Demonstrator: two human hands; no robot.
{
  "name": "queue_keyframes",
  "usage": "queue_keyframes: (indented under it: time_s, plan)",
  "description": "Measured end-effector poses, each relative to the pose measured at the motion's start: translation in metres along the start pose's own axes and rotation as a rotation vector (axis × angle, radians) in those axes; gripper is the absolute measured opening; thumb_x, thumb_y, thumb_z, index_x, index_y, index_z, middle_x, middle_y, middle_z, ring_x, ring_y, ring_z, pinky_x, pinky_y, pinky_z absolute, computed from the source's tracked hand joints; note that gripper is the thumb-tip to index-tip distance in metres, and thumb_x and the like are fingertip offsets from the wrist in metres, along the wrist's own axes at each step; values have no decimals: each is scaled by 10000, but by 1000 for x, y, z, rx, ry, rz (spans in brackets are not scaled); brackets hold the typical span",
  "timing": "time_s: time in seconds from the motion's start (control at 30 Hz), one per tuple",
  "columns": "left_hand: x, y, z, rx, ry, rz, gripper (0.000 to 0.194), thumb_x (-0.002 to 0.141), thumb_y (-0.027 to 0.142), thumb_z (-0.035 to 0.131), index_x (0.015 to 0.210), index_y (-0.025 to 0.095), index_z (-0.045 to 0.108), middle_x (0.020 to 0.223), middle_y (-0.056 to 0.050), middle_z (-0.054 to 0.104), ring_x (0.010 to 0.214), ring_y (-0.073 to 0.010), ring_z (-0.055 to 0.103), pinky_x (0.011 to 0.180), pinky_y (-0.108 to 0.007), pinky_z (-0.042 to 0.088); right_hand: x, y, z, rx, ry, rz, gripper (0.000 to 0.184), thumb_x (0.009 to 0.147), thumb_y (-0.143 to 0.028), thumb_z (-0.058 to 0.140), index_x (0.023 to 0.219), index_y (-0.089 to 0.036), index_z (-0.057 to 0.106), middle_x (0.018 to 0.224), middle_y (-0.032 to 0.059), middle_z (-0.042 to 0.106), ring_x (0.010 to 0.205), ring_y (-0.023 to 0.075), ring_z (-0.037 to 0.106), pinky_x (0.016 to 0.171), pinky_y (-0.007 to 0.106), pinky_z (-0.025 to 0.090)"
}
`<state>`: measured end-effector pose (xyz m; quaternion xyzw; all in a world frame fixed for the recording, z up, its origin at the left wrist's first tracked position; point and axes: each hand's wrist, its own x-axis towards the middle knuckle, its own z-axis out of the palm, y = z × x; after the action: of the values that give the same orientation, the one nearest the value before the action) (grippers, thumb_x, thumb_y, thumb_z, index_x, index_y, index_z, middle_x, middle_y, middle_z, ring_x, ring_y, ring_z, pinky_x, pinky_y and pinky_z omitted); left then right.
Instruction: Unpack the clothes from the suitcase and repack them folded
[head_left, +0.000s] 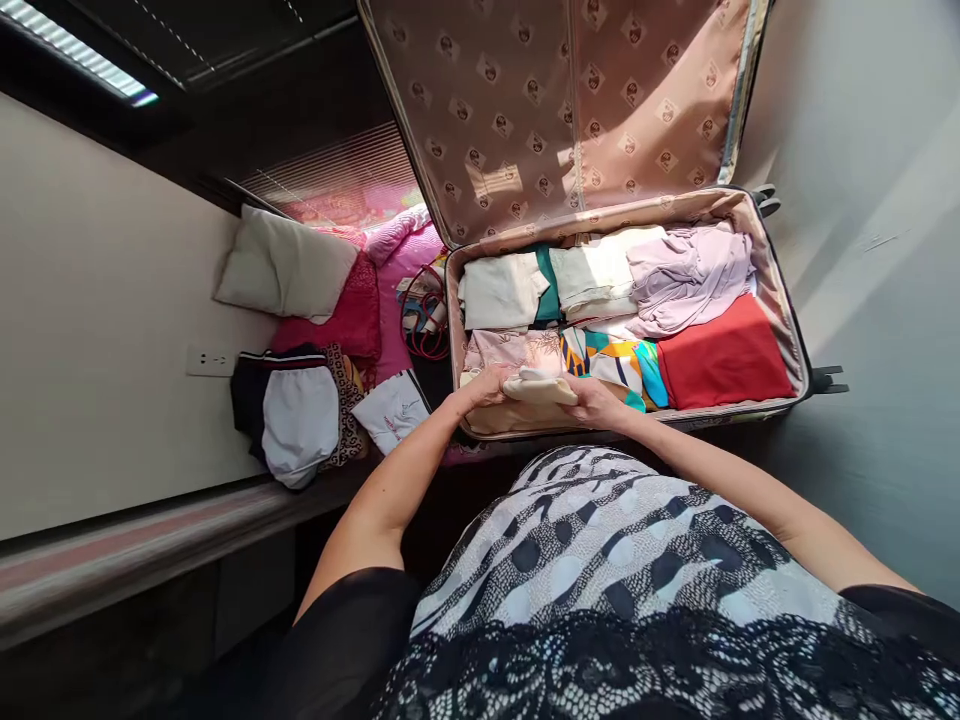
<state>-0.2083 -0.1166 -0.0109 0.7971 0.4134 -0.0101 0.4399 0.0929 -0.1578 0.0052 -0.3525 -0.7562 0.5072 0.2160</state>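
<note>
We've got wide-open beige-lined suitcase point(772, 300) ahead, tan printed-fabric lid point(525, 120) up behind. Back row inside, left to right: white folded cloth point(499, 290), dark green cloth point(549, 290), off-white folded cloth point(600, 277), crumpled lilac cloth point(694, 270). Front row: pale pink printed cloth point(510, 347), multicoloured patterned cloth point(622, 365), red folded cloth point(724, 355). Folded cream cloth point(540, 391) between our left hand point(486, 388) and right hand point(595, 403), over front row's left end. Left of suitcase: plump cream pillow point(289, 265) farther off, white folded garment point(300, 420) nearer us.

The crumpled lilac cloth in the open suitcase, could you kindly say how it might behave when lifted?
The crumpled lilac cloth would probably droop, judging by its many soft wrinkles. It may also spill open, being loosely bunched, unlike the smooth, folded red cloth beside it.
</note>
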Motion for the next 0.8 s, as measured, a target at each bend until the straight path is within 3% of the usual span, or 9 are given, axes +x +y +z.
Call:
queue_keyframes:
  time_s: [0.07,0.2,0.33,0.47,0.53,0.63,0.8]
  plan:
    - [-8,3,-10,-193,21,9,391,877,294,657,1188,148,845,1125,-85,832,1067,-263,752,968,-335,593,5,-3,-13,43,78,-10,123,884,-290,587,975,-208,595,832,18,642,747,168,567,708,266,464]
    - [-20,12,-29,-302,41,-20,257,752,363,780,862,132,805,778,-1,729,782,-176,667,716,-221,510,17,-28,-44,28,120,-71,230,918,-363,625,1079,-203,662,946,45,704,791,179,609,708,280,498]
    - [-48,29,-38,-401,173,-43,291,735,415,806,749,134,729,688,31,620,699,-140,595,659,-210,449,31,-69,-73,-54,86,-145,245,924,-411,699,1071,-215,693,888,37,690,744,176,606,643,278,500]
    - [-107,49,-39,-528,409,-10,371,798,478,833,839,120,747,778,14,658,779,-158,644,748,-225,491,62,-107,-85,-67,122,-247,194,937,-478,754,997,-308,682,821,17,622,670,191,563,546,323,487]
    - [-142,52,-34,-634,516,-24,471,820,526,861,1024,108,787,904,-25,734,878,-191,699,825,-248,532,88,-125,-77,-49,90,-289,211,931,-518,767,989,-335,680,823,19,602,663,203,548,538,351,495]
    - [-192,42,-16,-800,655,-111,691,785,604,913,1244,109,767,1082,-91,796,1003,-243,746,901,-302,580,138,-150,-45,-46,-61,-311,271,923,-540,757,997,-291,677,842,27,604,702,206,567,599,360,549]
    - [-260,-11,30,-880,886,-379,803,732,650,937,1275,90,748,1235,-153,806,1154,-330,753,1020,-428,606,237,-183,48,-120,-408,-312,344,909,-468,728,1098,-186,673,954,41,695,854,209,647,793,348,609]
